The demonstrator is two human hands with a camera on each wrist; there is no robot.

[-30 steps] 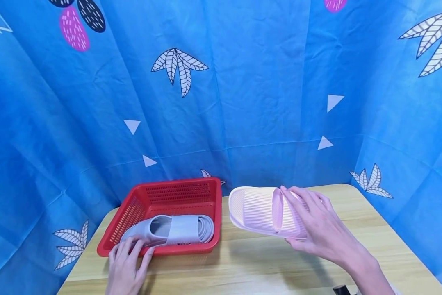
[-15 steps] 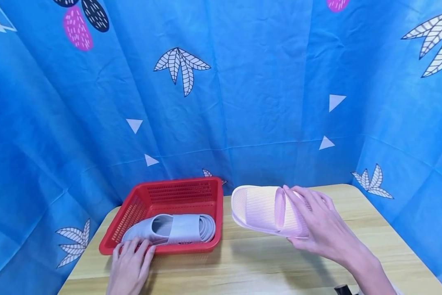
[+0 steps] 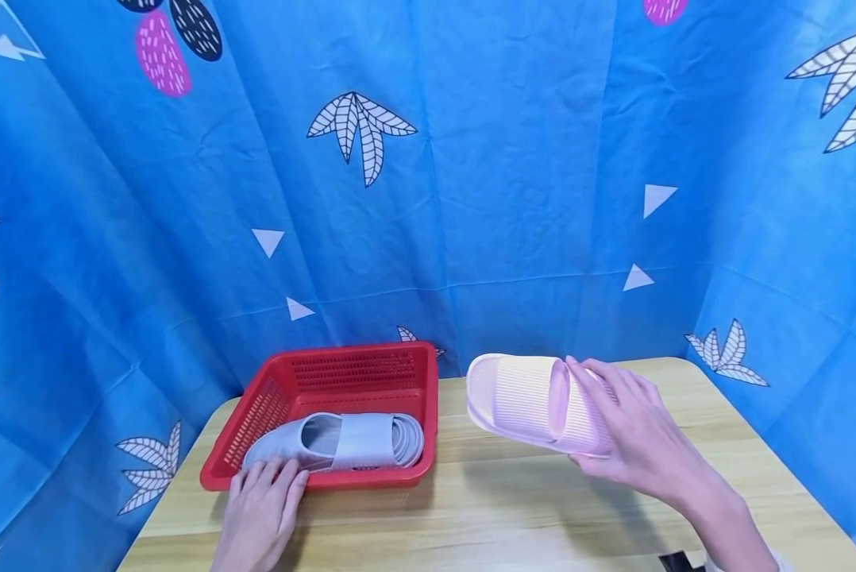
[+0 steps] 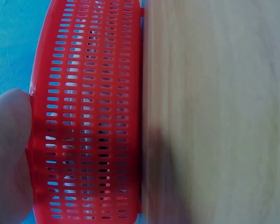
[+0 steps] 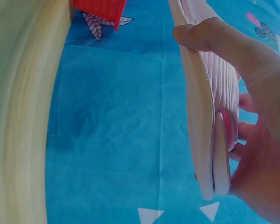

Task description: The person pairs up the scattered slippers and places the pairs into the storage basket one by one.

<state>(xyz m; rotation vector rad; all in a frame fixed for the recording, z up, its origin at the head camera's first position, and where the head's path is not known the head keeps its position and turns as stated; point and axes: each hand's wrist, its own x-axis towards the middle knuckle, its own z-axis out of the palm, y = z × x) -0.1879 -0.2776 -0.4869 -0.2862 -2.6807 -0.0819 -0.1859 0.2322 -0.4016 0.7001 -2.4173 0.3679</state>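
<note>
My right hand (image 3: 631, 433) grips a pair of pale pink slippers (image 3: 524, 397) with ribbed straps, lifted over the table to the right of the red basket. In the right wrist view, the thumb presses the sole's edge and the other fingers are partly hidden behind the slippers (image 5: 200, 116). Two sole layers lie against each other there. Grey slippers (image 3: 367, 441) with a wide smooth strap lie along the near side inside the red basket (image 3: 352, 349). My left hand (image 3: 260, 508) holds the basket's near left rim, fingers hooked over it beside the grey slippers; its thumb shows at the rim (image 4: 37, 107).
The basket has slotted walls and stands at the back left of a light wooden table (image 3: 499, 516). A blue patterned curtain (image 3: 499, 199) hangs close behind the table and down both sides. A small dark object (image 3: 678, 562) shows at the bottom edge, by the right forearm.
The whole head view has shifted slightly, so the scene sits further right. The pink slippers have moved a little right and up with the right hand. The left hand keeps its place on the basket.
</note>
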